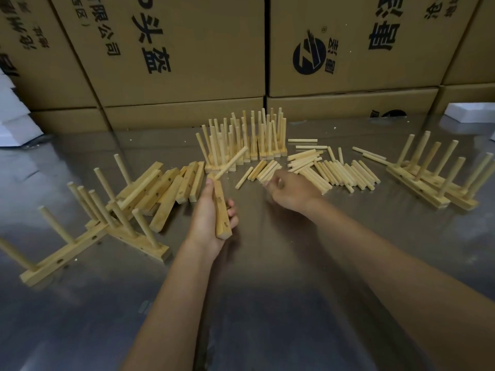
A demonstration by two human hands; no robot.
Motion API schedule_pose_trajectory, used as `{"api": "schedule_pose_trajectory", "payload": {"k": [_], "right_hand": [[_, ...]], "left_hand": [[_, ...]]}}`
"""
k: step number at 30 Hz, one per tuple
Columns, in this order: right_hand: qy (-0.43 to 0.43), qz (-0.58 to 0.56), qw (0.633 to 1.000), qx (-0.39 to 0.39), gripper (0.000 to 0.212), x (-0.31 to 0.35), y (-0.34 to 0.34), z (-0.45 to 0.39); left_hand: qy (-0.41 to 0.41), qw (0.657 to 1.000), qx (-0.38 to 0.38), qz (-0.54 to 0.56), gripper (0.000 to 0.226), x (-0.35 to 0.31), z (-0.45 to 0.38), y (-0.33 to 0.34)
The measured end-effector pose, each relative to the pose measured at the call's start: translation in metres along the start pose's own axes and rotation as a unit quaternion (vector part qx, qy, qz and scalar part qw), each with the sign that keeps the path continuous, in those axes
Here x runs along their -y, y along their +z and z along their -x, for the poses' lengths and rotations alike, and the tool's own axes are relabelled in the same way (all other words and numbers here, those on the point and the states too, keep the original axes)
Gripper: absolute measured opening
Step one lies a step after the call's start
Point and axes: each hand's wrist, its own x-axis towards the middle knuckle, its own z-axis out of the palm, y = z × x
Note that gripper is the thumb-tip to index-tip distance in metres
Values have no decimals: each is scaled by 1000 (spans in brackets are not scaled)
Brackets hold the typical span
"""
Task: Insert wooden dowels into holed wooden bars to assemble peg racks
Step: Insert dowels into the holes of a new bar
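Note:
My left hand (207, 218) grips a holed wooden bar (221, 212) held lengthwise above the metal table. One dowel (232, 163) stands slanted in the bar's far end, and two empty holes show on its upper face. My right hand (288, 190) reaches over the near edge of the pile of loose dowels (334, 170), fingers curled; whether it holds a dowel is blurred. A heap of bare holed bars (171, 188) lies left of my left hand.
Finished peg racks stand at the back centre (249, 140), at the right (434, 178) and at the near left (88, 231). Stacked cardboard boxes (187, 62) wall off the back of the metal table (267, 263). White foam pieces (471, 113) lie at the far right and left.

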Motion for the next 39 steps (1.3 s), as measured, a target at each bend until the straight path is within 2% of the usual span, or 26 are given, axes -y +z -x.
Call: {"api": "schedule_pose_trajectory", "payload": {"k": [3,5,7,9,13,16,20,25,30,39], "right_hand": [[-34,82,996,-22,17,-3,5,9],[-52,86,995,-19,12,-7,2,22],[-61,82,995,2,21,-9,-7,39],[-85,47,995,0,23,-12,-14,61],[-182,-74,977,-77,35,-3,-18,109],[-220,-92,966,-103,41,5,-17,124],[-228,-54,961,-147,31,3,-20,129],[-250,60,955,-146,22,-5,-26,127],[-269,63,952,-134,23,-4,-24,128],[-216,46,964,-147,22,-5,-14,124]], "left_hand": [[-12,1000,9,7,30,-2,-1,-2],[-17,1000,15,12,30,-2,-1,-2],[-18,1000,21,4,29,-2,-1,-2],[-17,999,32,-23,30,-1,0,-1],[-27,993,53,-107,35,7,8,10],[-21,983,75,-166,37,17,15,21],[-5,977,91,-191,37,26,23,29],[26,968,98,-229,37,34,29,34],[29,970,87,-224,35,38,30,34],[82,954,62,-280,33,49,28,36]]}}
